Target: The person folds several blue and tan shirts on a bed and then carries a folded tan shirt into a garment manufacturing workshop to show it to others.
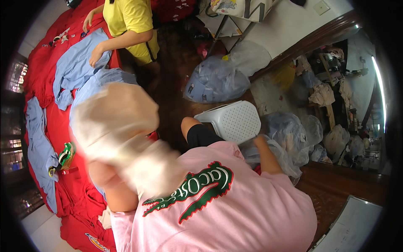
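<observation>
A pale beige garment [117,113] is raised over the red-covered table and smeared by motion. My left hand [101,174] is blurred at its lower edge; the cloth hangs from it and hides the fingers. On my other side, my right hand [258,142] is at the near edge of a white plastic stool [235,122] with a perforated seat. Its fingers are hidden, and I cannot tell whether it grips the stool. Under and beyond the beige cloth, light blue garments [82,54] lie on the table.
A person in a yellow shirt [128,17] rests a hand [97,54] on the blue cloth. Stuffed clear plastic bags [216,80] stand on the floor ahead, more [289,136] beside my right arm. A green-and-white roll [66,154] sits on the table's red cloth [75,191].
</observation>
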Action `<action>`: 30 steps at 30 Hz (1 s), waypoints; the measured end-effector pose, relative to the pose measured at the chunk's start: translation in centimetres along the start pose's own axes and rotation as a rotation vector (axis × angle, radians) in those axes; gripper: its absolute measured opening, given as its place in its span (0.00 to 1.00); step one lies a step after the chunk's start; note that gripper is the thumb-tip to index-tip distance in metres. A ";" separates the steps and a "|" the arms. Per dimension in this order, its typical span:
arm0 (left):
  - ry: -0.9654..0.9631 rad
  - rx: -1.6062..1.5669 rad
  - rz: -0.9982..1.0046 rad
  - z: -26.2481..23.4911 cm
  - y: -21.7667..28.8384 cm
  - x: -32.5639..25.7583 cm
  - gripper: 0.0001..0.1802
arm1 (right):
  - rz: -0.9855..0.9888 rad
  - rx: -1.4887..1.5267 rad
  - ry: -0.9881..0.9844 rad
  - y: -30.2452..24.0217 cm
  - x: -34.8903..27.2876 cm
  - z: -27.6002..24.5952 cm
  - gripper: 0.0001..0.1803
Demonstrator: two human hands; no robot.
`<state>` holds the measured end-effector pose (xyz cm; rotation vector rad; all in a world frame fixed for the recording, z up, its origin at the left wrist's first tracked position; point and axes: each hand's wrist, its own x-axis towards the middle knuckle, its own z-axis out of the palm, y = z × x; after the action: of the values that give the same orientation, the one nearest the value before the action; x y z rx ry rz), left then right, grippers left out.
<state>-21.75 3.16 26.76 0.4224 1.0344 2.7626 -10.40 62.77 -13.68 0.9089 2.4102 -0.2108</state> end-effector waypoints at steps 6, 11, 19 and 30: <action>-0.057 -0.028 -0.406 1.7 -6.4 3.6 0.16 | -0.600 -0.789 -0.642 9.7 5.2 5.2 0.21; -0.033 -0.002 -0.411 2.1 -8.0 8.1 0.16 | -0.265 0.061 -0.446 -7.7 6.4 3.3 0.18; 0.076 0.038 -0.324 3.8 -10.8 21.2 0.17 | -0.700 0.525 -0.112 -26.4 6.0 -7.9 0.20; 0.186 0.087 -0.426 3.2 -16.5 35.2 0.26 | -0.245 -0.171 -0.298 -11.9 21.0 -3.6 0.27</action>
<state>-53.25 26.15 25.33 -0.0478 1.1345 2.4129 -32.74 66.78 -22.70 0.4681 2.2148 -0.2104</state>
